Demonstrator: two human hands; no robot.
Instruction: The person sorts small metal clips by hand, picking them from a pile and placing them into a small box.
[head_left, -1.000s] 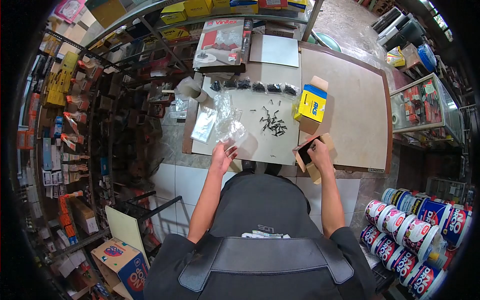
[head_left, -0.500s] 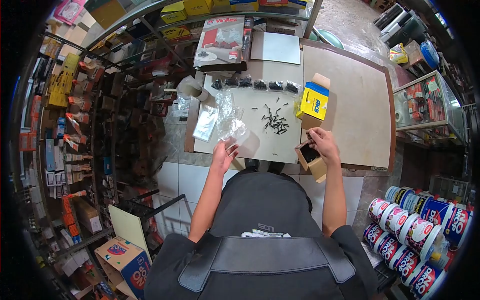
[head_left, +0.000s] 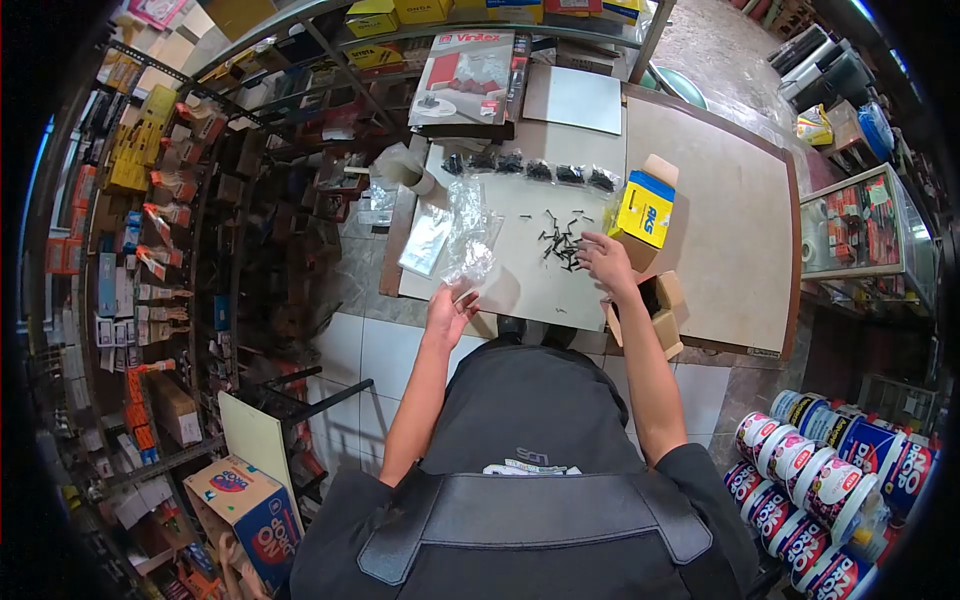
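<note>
My left hand (head_left: 452,309) has its fingers closed on a clear plastic bag (head_left: 470,262) near the table's front edge. Beside a loose pile of dark screws (head_left: 563,245), my right hand (head_left: 606,262) has its fingers apart. An open brown box (head_left: 665,312) with dark contents stands under my right forearm, at the table edge. Behind it lies a yellow and blue box (head_left: 645,212) with its flap open. Several filled small bags (head_left: 538,172) form a row across the table. Flat clear bags (head_left: 428,238) lie at the left.
A Vinilex box (head_left: 462,82) and a white panel (head_left: 572,100) lie at the table's back. Paint buckets (head_left: 815,470) are stacked at the lower right. Crowded shelves (head_left: 150,300) line the left. Another person's hand (head_left: 238,565) shows beside a carton (head_left: 245,515) at the lower left.
My right hand has moved from the open brown box up and left to the screw pile, and its fingers have spread. Another person's hand has appeared at the lower left. The view has shifted slightly.
</note>
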